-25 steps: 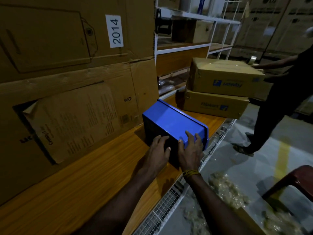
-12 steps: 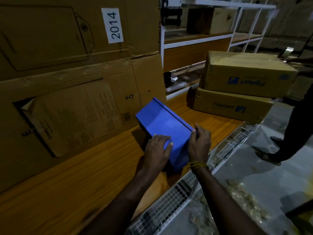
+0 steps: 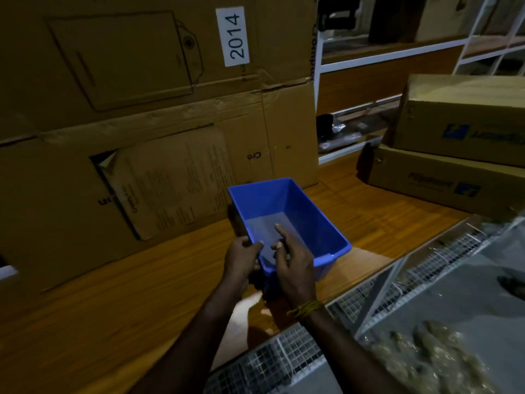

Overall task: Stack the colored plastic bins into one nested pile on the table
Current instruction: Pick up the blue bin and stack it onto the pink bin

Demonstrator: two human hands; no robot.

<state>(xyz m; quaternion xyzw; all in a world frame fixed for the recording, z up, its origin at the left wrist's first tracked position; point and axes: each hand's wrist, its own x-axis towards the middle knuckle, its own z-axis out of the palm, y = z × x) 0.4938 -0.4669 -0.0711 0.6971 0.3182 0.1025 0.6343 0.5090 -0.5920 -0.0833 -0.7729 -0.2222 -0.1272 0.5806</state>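
Note:
A blue plastic bin [image 3: 306, 211] rests open side up near the front edge of the wooden table [image 3: 113, 308]. My left hand [image 3: 241, 257] grips the near left corner of its rim, thumb over the edge. My right hand [image 3: 292, 265] holds the near rim, with its fingers reaching down inside the bin. No other coloured bin shows in this view.
Large cardboard boxes [image 3: 142, 109] form a wall along the back left of the table. Two stacked brown cartons [image 3: 454, 143] sit at the right end. A white shelf rack [image 3: 397, 61] stands behind. Wire mesh [image 3: 284, 359] and grey floor lie below the table's front edge.
The blue bin was upside down under both hands; it has been flipped over and now sits open side up. The person at the right has left the view.

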